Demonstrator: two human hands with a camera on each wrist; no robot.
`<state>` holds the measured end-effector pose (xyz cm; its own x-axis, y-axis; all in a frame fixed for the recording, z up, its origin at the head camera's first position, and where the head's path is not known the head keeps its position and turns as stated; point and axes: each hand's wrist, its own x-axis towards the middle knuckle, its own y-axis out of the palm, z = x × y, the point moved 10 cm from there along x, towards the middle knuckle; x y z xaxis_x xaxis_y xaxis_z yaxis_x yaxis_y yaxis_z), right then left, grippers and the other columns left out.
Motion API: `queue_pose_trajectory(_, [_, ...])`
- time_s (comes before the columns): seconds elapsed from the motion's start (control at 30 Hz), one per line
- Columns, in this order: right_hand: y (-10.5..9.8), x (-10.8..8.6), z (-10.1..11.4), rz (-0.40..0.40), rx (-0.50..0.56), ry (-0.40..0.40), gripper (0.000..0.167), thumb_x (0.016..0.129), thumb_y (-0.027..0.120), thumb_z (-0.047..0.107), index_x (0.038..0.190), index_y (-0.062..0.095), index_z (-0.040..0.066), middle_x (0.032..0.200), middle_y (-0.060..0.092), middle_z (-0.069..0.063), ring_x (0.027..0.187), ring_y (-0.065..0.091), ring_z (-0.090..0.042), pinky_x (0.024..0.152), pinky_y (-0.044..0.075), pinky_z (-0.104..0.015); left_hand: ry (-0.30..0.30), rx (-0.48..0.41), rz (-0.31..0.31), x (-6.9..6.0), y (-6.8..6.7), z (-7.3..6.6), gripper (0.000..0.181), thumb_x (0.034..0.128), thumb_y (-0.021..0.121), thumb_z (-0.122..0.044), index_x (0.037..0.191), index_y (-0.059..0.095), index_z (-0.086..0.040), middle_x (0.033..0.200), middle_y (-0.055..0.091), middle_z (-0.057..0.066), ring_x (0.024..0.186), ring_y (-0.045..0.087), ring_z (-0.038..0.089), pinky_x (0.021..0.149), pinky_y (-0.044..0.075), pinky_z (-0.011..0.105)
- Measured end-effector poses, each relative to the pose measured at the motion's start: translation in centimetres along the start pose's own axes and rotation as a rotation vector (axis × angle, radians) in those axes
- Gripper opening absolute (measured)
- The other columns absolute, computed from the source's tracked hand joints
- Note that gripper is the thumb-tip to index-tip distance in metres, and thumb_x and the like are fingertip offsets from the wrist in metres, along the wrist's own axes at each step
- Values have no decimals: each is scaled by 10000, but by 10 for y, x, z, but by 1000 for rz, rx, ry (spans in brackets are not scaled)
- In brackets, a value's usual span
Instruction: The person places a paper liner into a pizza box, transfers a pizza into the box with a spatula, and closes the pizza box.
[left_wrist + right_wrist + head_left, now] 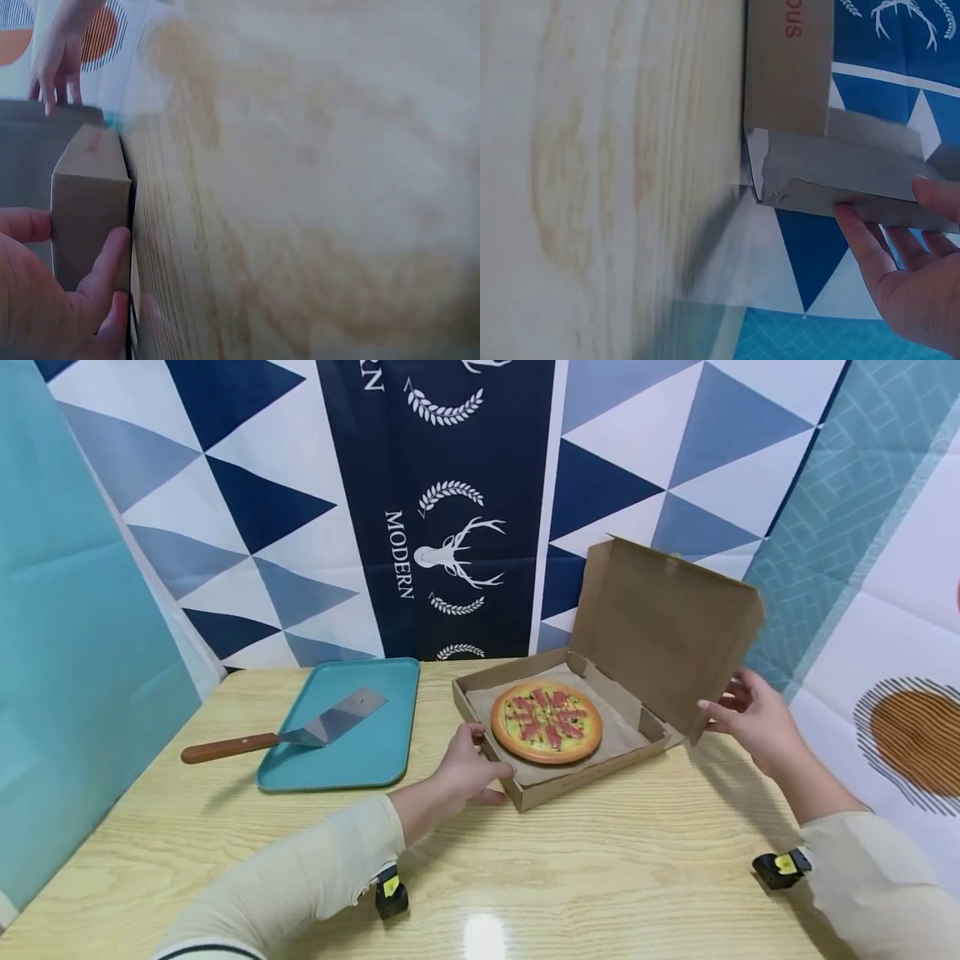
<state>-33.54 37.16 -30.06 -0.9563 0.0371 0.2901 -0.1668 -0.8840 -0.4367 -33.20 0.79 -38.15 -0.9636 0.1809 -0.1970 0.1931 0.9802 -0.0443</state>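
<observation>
An opened cardboard pizza box (592, 778) stands on the table at the centre right, its lid (660, 627) raised and tilted back to the right. Inside, a round pizza (546, 722) with red topping strips lies on brown paper. My left hand (468, 767) holds the box's left side wall, with thumb and fingers on either side of it, as the left wrist view shows closely. At the lid's right edge, my right hand (757, 722) pinches the cardboard between thumb and fingers. The lid edge (817, 196) also appears in the right wrist view.
Left of the box lies a teal tray (375, 760). A spatula (330, 727) with a wooden handle (228, 748) rests across it, the handle reaching past the tray's left side. Patterned cloth (450, 560) hangs behind the wooden table (600, 877).
</observation>
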Motion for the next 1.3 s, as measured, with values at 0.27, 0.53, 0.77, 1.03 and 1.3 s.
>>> queue_pose_trajectory(0.27, [1,7,-5,-20,-50,11,675,972,601,115,1509,218,-28,1342,416,-214,977,490,51,716,542,-201,-50,107,16,-15,8,2,803,786,802,-9,1416,309,-71,1451,296,174,986,622,288,607,581,377])
queue_pose_trajectory(0.53, [3,20,-9,-37,-61,25,684,970,604,112,1518,215,-18,1377,405,-240,1013,475,7,731,536,-187,-62,119,49,-25,17,3,738,784,782,44,1387,367,-55,1351,373,158,1180,499,345,607,580,380])
queue_pose_trajectory(0.77, [5,33,-12,-50,-61,34,687,971,600,113,1516,203,-25,1406,387,-291,1056,495,-78,718,528,-168,-60,99,98,-34,25,2,699,781,734,126,1362,384,-41,1324,354,163,1115,534,368,628,581,394])
queue_pose_trajectory(1.03, [14,44,-16,-34,-57,39,677,971,595,101,1516,211,-22,1426,379,-295,1218,452,-371,750,536,-195,-71,109,165,-45,35,5,671,811,732,83,1366,385,-65,1299,358,158,986,574,330,629,578,393])
queue_pose_trajectory(1.3, [20,52,-16,-23,-49,45,662,967,593,72,1507,225,-33,1424,383,-292,1249,433,-406,796,544,-244,-60,139,246,-55,40,3,669,862,704,22,1420,350,-84,1304,410,157,919,601,305,667,571,402])
